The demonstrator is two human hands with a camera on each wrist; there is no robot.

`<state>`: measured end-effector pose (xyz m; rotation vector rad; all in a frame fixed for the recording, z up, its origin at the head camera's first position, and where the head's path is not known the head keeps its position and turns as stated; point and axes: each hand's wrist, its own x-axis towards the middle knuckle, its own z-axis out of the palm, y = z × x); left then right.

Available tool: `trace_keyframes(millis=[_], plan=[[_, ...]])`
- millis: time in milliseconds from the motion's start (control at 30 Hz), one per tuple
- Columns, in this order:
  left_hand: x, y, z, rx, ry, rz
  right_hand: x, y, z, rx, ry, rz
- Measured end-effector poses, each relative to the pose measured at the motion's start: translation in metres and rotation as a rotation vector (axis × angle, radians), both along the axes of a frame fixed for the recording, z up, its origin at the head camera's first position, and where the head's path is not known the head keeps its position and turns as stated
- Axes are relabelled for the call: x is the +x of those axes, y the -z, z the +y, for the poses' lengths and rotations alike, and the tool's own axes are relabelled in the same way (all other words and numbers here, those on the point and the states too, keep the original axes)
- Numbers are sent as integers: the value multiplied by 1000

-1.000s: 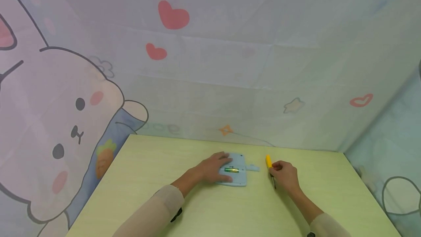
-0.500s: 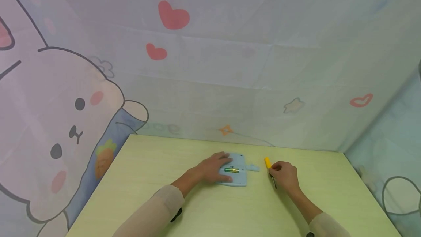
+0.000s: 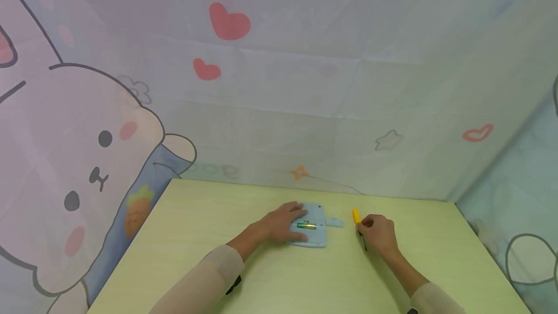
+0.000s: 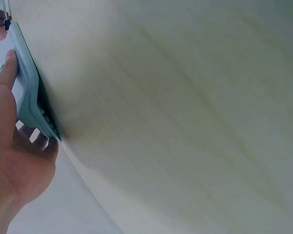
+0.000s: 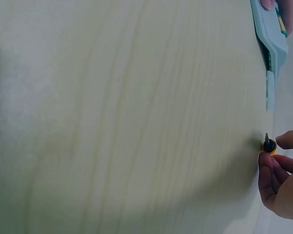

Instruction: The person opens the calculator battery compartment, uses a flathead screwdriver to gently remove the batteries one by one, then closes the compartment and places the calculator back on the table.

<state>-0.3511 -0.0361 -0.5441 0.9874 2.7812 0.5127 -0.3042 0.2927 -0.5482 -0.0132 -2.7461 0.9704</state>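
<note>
A pale blue calculator (image 3: 315, 236) lies back up on the table, with a green battery (image 3: 306, 226) in its uncovered slot. My left hand (image 3: 281, 223) holds it from the left, thumb on its back and fingers at its edge. In the left wrist view, the calculator (image 4: 25, 78) appears in profile beneath the thumb. To the right, my right hand (image 3: 378, 231) pinches a screwdriver with a yellow handle (image 3: 356, 216) and a dark shaft pointing back toward me. The right wrist view shows its tip (image 5: 266, 137) between thumb and fingers.
A small pale blue piece, seemingly the battery cover (image 3: 334, 223), lies against the calculator's right edge. The light wooden table (image 3: 279, 280) ends at the back against a hanging cloth (image 3: 279, 125) printed with hearts and a rabbit.
The screwdriver's handle has swung slightly left and then partly back in my right fingers. My left hand and the calculator stay in place.
</note>
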Motion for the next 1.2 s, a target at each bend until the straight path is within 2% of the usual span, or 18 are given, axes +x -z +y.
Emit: trace_keyframes(millis=[500,733,933,1200], plan=[[1,0,0,5,-3,-2,3,-4,2,-3,-36,9],[1,-1,0,4,-1,-6,4,-7,-2,-40,-95,61],[2,-4,0,7,5,-1,4,-11,-10,-61,-145,62],[2,-2,-1,2,5,-2,6,-13,-21,-90,-170,68]])
